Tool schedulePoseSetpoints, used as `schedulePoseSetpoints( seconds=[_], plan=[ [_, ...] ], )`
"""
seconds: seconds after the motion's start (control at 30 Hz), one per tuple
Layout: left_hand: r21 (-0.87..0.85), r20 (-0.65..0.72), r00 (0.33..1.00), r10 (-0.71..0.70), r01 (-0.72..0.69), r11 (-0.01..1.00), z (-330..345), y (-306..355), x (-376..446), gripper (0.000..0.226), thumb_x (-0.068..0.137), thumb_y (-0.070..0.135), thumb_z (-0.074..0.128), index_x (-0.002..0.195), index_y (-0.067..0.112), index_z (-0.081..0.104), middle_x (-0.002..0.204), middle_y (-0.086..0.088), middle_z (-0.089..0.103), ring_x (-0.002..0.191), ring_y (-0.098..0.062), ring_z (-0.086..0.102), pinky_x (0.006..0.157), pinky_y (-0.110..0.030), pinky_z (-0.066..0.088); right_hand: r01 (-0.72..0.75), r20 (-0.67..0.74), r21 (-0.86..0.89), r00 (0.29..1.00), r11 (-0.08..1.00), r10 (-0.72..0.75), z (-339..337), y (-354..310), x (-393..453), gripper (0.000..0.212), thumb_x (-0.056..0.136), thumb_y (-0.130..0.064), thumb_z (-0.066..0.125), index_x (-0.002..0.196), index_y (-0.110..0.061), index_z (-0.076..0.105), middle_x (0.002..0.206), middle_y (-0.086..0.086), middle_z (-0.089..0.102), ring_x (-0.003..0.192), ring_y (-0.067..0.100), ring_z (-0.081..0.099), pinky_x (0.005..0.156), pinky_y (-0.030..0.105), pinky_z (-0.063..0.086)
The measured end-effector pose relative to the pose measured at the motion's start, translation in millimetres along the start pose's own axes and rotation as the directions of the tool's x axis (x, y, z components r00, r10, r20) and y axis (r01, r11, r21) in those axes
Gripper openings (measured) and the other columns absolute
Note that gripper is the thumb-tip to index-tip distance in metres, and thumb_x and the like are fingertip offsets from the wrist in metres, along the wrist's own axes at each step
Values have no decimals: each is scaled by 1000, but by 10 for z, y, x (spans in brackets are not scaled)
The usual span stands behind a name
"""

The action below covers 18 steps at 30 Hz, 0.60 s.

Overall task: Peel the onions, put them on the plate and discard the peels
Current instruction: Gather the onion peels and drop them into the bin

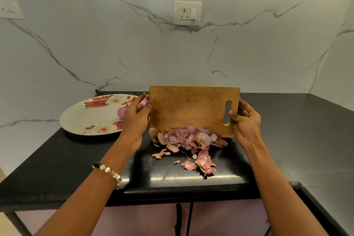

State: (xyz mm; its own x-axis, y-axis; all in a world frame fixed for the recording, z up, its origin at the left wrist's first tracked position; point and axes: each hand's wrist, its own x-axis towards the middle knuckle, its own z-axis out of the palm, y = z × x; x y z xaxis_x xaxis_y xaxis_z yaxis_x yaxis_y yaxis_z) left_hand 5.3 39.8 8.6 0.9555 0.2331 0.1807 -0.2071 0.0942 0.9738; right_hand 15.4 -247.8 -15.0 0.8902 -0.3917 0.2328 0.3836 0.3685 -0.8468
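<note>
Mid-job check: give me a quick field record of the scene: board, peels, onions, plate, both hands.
cutting board: tipped up on its near edge, held at both sides
left hand: grips the board's left edge
right hand: grips the handle-slot side
onion peels: heaped at the board's lower edge, some scattered nearer on the black countertop
floral plate: left of the board
peeled onion: on the plate, partly hidden by the left hand
peels discarded: not yet
</note>
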Motion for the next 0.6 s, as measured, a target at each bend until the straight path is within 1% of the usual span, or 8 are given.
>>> schedulePoseSetpoints(
  seconds=[0.07, 0.13, 0.2, 0.27, 0.37, 0.43, 0.5, 0.6],
  plan=[
    [99, -37, 998, 48, -45, 994, -1, -17, 16, 36, 94, 23, 59, 128, 33, 56, 122, -6, 61, 112, -22, 57, 97, -46, 50, 8, 45, -22, 999, 1000, -7, -2, -3, -7, 33, 89, 14, 58, 110, -11, 62, 93, -1, 76, 85, 12, 73, 68, 24, 58],
    [170, -72, 993, 94, -80, 982, 32, -18, -4, 37, 92, 17, 62, 128, 23, 59, 122, -7, 62, 108, -20, 58, 95, -46, 50, 20, 78, -51, 997, 998, -16, 0, 1, -29, 25, 91, 9, 58, 105, -11, 63, 85, -5, 77, 80, 9, 73, 67, 20, 56],
    [205, -112, 984, 141, -116, 972, 65, -6, -15, 35, 91, 12, 63, 126, 14, 61, 122, -7, 64, 105, -20, 59, 95, -45, 50, 52, 96, -64, 994, 997, -46, 9, 4, -42, 22, 92, 8, 57, 102, -10, 64, 81, -6, 76, 76, 6, 71, 66, 19, 55],
    [214, -140, 976, 164, -132, 968, 73, 16, -10, 34, 90, 11, 64, 124, 12, 63, 121, -7, 65, 104, -20, 60, 95, -44, 51, 85, 120, -33, 989, 996, -81, 21, -9, -61, 19, 86, 0, 65, 102, -10, 63, 81, -7, 76, 75, 5, 70, 69, 19, 55],
    [240, -140, 971, 194, -157, 958, 64, 8, 36, 33, 90, 12, 64, 123, 13, 63, 119, -6, 66, 102, -20, 60, 93, -41, 52, 98, 164, -53, 982, 994, -88, 43, -31, -72, 45, 65, -23, 77, 105, -10, 63, 85, -6, 76, 79, 7, 71, 73, 21, 55],
    [266, -133, 972, 195, -154, 952, 54, -9, 73, 34, 90, 12, 64, 124, 13, 63, 120, -7, 65, 104, -21, 60, 94, -40, 51, 124, 197, -134, 976, 983, -96, 45, -20, -52, 38, 72, -21, 75, 106, -11, 63, 86, -5, 77, 81, 9, 72, 73, 22, 56],
    [262, -136, 974, 181, -141, 955, 39, -34, 116, 34, 89, 11, 65, 123, 12, 63, 119, -8, 66, 105, -23, 61, 95, -41, 51, 155, 219, -190, 969, 969, -113, 45, -21, -19, 23, 85, -9, 67, 107, -13, 63, 88, -6, 77, 83, 11, 73, 74, 23, 57],
    [250, -140, 973, 181, -142, 958, 45, -56, 162, 33, 89, 12, 65, 122, 14, 64, 117, -7, 67, 102, -24, 63, 93, -44, 52, 185, 223, -245, 966, 952, -131, 36, -39, 21, 26, 84, -8, 66, 109, -13, 63, 89, -5, 77, 85, 13, 73, 77, 27, 58]
  ],
)
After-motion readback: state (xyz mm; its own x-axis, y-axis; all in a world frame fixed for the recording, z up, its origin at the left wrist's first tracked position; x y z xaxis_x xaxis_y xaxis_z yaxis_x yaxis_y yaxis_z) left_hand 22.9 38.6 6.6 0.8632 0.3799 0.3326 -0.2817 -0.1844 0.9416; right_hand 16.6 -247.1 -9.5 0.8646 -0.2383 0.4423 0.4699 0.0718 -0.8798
